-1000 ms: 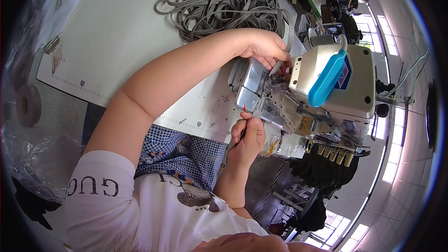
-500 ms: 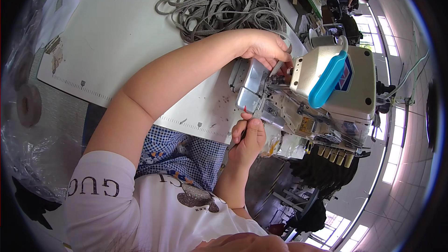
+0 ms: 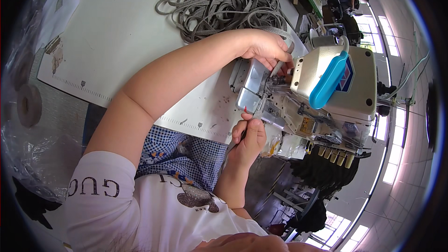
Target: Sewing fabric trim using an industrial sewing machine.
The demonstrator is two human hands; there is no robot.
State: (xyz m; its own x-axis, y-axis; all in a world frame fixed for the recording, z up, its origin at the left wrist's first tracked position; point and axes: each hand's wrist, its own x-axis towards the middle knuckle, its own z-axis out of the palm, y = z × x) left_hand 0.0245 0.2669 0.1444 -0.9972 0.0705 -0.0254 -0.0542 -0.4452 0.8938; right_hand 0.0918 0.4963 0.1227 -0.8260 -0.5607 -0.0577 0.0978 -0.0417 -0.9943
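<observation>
A grey woven strap (image 3: 276,69) runs from under my left hand (image 3: 269,50) into the stitching area of a cream sewing machine (image 3: 357,72). My left hand bends over the strap close to the machine head, its fingers closed around it and partly hidden. At the machine's near side, my right hand (image 3: 250,136) pinches the strap between thumb and fingers. Something dark shows inside my right palm, too hidden to name. A small red tip (image 3: 245,109) sticks up beside those fingers. The presser foot is mostly covered by the strap and metal parts.
A tangled heap of grey strap (image 3: 224,7) lies on the white table (image 3: 116,28) beyond my left arm. A blue handle-like piece (image 3: 327,80) hangs on the machine. Clear plastic wrapping (image 3: 39,158) lies at the left. Another person (image 3: 350,0) is far back.
The strap beside my left hand has shifted slightly and bows out a little more to the right. Both hands stay almost in place.
</observation>
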